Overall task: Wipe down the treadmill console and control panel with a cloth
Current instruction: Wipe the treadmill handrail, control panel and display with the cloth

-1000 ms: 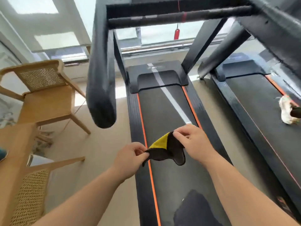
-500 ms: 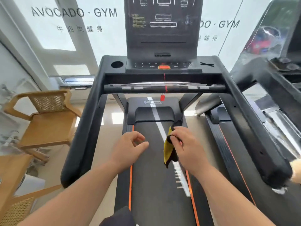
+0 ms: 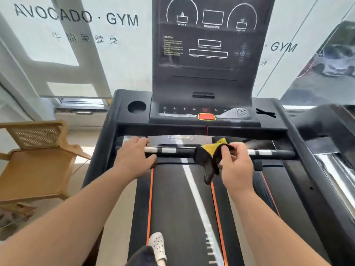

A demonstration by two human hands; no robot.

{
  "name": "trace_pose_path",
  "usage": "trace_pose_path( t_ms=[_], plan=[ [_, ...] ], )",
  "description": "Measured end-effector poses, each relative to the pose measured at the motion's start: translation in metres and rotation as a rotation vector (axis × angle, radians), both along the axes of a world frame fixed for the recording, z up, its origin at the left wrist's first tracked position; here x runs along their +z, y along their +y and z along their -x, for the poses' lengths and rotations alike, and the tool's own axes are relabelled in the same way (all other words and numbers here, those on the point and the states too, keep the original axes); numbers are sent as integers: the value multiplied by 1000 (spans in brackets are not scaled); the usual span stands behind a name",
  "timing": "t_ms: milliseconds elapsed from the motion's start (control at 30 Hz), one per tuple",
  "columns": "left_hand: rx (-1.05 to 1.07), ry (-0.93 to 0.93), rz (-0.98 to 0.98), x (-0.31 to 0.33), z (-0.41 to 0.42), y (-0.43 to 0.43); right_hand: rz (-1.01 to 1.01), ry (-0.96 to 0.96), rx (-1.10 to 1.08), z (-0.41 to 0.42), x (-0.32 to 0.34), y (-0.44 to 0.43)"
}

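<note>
The black treadmill console (image 3: 209,45) rises straight ahead, its dark screen printed with white outlines. Below it lies the control panel (image 3: 203,111) with a row of buttons and a red stop key (image 3: 206,116). My right hand (image 3: 235,166) pinches a black and yellow cloth (image 3: 208,158), which hangs crumpled in front of the crossbar. My left hand (image 3: 132,156) rests over the left part of the front handlebar (image 3: 172,151), fingers curled on it. Both hands are well below the panel.
A round cup holder (image 3: 136,107) sits left of the panel. Long side handrails (image 3: 96,146) flank the belt (image 3: 180,208). A wooden cane chair (image 3: 38,156) stands to the left. A second treadmill (image 3: 330,143) is on the right. My white shoe (image 3: 158,246) is on the belt.
My view has tilted up to the console. The left hand let go of the cloth and went forward onto the handlebar. The right hand carried the cloth up toward the bar.
</note>
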State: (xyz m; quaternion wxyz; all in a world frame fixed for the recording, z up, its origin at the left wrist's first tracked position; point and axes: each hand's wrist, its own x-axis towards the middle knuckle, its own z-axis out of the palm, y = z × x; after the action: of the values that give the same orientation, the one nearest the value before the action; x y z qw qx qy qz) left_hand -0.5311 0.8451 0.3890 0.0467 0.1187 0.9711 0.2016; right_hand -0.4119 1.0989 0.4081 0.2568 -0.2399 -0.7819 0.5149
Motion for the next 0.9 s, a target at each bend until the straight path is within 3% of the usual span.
trace_pose_path(
  t_ms=[167,400,533,700,800,900],
  plan=[
    [-24,23,122,-2,80,4,-105,-2,21,81,6,-5],
    [-32,-134,307,-37,140,11,-195,-118,130,171,-6,-5],
    [31,38,271,-37,155,19,-373,-277,375,221,-23,1],
    [142,113,179,-43,166,22,-715,-488,677,274,-50,8],
    [210,130,139,-47,171,27,-915,-504,722,290,-59,7],
    [275,101,107,-46,176,30,-987,-499,784,302,-59,2]
  ],
)
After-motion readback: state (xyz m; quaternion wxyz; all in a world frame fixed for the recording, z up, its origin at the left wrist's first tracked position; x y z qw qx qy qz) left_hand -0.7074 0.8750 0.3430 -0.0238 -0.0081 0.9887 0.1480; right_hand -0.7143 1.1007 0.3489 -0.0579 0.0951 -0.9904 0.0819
